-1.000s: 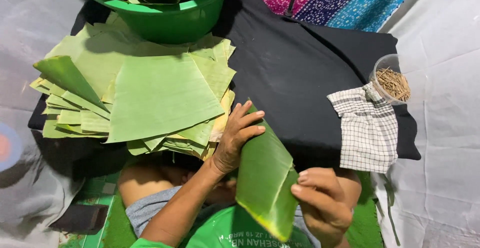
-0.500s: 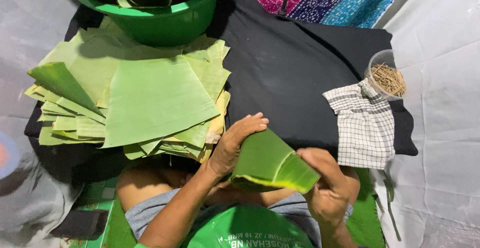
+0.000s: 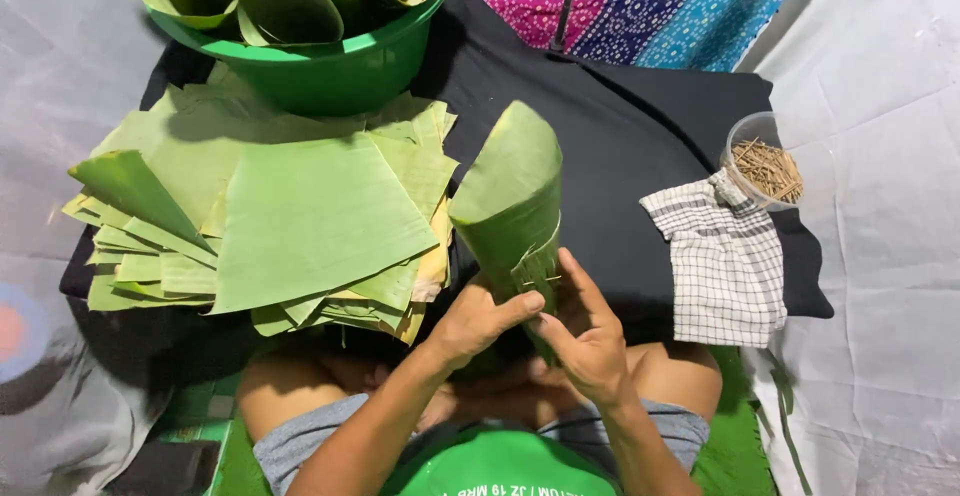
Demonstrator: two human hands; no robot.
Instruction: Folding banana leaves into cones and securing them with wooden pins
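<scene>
Hands meet low in the middle of the view, both closed around the narrow bottom end of a rolled leaf cone [image 3: 510,201]. The left hand [image 3: 480,321] wraps the cone from the left, its thumb laid across the front. The right hand [image 3: 590,341] grips from the right with fingers partly curled, the forefinger stretched up along the seam, where a thin stick [image 3: 535,278] pins the leaf. The cone stands upright above a black cloth [image 3: 620,126], its wide mouth toward the top of the view.

Just left of the cone lies a stack of flat leaves [image 3: 300,221], its right edge near the left hand. Above the stack sits a green bowl [image 3: 320,71] with more cones in it. To the right, well apart from the hands, a checked cloth [image 3: 725,261] lies beside a clear cup of sticks [image 3: 765,166]. Bare black cloth spreads between the cone and the checked cloth.
</scene>
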